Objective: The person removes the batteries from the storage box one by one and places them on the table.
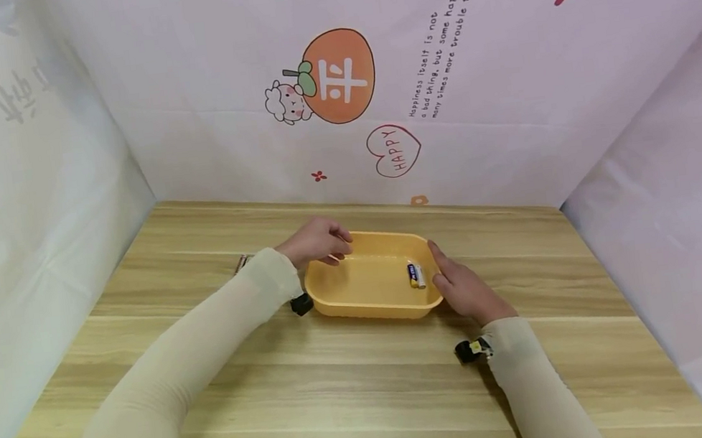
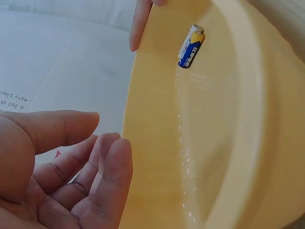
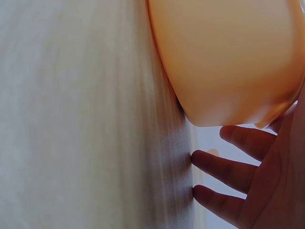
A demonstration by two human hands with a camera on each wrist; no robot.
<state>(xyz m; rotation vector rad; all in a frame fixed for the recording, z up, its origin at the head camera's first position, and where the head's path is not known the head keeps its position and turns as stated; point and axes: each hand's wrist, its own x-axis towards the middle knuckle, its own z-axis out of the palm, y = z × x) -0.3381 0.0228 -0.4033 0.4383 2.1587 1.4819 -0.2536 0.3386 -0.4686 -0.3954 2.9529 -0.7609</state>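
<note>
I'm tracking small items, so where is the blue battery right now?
In the head view, the blue battery lies inside the yellow tray, toward its right end, near the right hand.

- Beyond the left sleeve [image 1: 261, 283], a small object [image 1: 241, 262] is partly hidden and too small to name.
- The pale battery [image 1: 420, 276] is mostly hidden behind the blue-and-yellow battery [image 2: 191, 46] in the left wrist view.
- Both wrist views cut off the tray [image 1: 365, 282], plus the left hand [image 2: 71, 176] and right hand [image 3: 267, 186] respectively.
- Text on the far wall [image 1: 216, 119] runs out of the head view.
- The table's [image 3: 71, 119] grain is blurred in the right wrist view.
</note>
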